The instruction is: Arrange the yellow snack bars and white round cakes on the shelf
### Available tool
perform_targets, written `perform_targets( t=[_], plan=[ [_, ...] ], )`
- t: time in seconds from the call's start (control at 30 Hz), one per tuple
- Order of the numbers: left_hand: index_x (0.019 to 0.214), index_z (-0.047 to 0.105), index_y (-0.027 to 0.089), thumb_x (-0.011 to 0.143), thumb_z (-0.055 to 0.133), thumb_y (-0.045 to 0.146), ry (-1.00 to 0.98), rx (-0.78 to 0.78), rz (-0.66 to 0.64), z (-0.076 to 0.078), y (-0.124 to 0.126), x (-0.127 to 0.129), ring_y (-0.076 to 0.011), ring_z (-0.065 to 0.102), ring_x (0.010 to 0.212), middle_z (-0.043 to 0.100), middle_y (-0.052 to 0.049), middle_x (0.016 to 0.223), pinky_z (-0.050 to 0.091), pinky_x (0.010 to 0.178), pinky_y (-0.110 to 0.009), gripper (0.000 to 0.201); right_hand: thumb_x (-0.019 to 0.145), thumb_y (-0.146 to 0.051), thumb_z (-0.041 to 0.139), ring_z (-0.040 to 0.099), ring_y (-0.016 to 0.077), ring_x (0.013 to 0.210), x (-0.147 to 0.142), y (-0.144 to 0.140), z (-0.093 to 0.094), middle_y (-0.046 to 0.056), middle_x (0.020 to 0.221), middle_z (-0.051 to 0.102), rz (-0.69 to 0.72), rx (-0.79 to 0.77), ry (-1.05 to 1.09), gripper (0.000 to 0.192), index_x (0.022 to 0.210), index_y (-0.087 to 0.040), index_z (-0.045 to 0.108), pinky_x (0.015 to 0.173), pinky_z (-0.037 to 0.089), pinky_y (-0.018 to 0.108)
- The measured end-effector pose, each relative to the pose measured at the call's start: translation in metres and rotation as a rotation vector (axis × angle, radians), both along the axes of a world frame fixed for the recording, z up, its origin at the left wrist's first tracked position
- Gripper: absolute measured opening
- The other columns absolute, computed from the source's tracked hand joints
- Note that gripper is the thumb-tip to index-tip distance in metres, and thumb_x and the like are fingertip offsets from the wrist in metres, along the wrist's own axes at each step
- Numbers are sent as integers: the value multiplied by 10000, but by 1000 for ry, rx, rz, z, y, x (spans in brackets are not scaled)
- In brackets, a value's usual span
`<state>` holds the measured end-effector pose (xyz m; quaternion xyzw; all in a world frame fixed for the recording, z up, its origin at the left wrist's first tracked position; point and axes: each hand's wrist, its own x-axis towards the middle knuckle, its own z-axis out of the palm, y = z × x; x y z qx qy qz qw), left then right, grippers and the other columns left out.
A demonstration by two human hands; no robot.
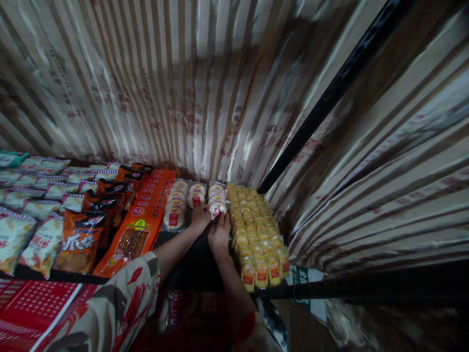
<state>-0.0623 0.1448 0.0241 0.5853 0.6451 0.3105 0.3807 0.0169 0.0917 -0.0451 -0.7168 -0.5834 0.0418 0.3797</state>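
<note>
Both hands are at a clear packet of round white crackers (218, 209) with a red label, at the front of a short row on the dark shelf (188, 261). My left hand (201, 218) has its fingers closed at the packet's left edge. From the front right, my right hand (220, 238) grips the same packet, its fingertips along the lower edge. Left of my left hand lie similar round packets (174, 216) in an overlapping row, and another single stack (197, 194). Close by my right hand stand rows of small yellow wrapped cakes (255, 234).
Orange flat snack bags (134, 234), upright orange-black bags (81, 242) and white snack bags (44, 239) fill the left side. A striped plastic curtain (205, 98) hangs behind. A black metal post (322, 112) rises at the right. Below left is a red patterned box (29, 310).
</note>
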Motion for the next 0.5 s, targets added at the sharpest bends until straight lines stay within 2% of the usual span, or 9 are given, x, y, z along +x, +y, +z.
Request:
perform_targets(
  t=[0.27, 0.37, 0.5],
  plan=[
    [915, 693, 181, 782, 486, 74, 21, 15, -9, -3, -1, 1, -161, 617, 921, 705, -41, 939, 440, 817, -236, 269, 800, -158, 339, 184, 313, 1347, 1, 2, -3, 235, 1421, 276, 10, 23, -32, 567, 1343, 4, 337, 1056, 260, 517],
    [931, 689, 177, 778, 482, 71, 25, 20, -18, -3, -2, 2, -163, 616, 918, 702, -46, 943, 443, 806, -235, 278, 799, -140, 325, 172, 317, 1350, 1, 3, -5, 261, 1415, 264, 13, 12, -49, 560, 1328, 44, 340, 1056, 268, 499],
    [984, 673, 167, 771, 487, 67, 58, 62, -18, 0, -9, 0, -177, 591, 987, 674, -69, 1026, 432, 858, -247, 299, 790, -121, 335, 162, 311, 1356, 2, 3, -7, 248, 1419, 265, 13, 30, -50, 568, 1341, 14, 331, 1048, 278, 502]
  ],
)
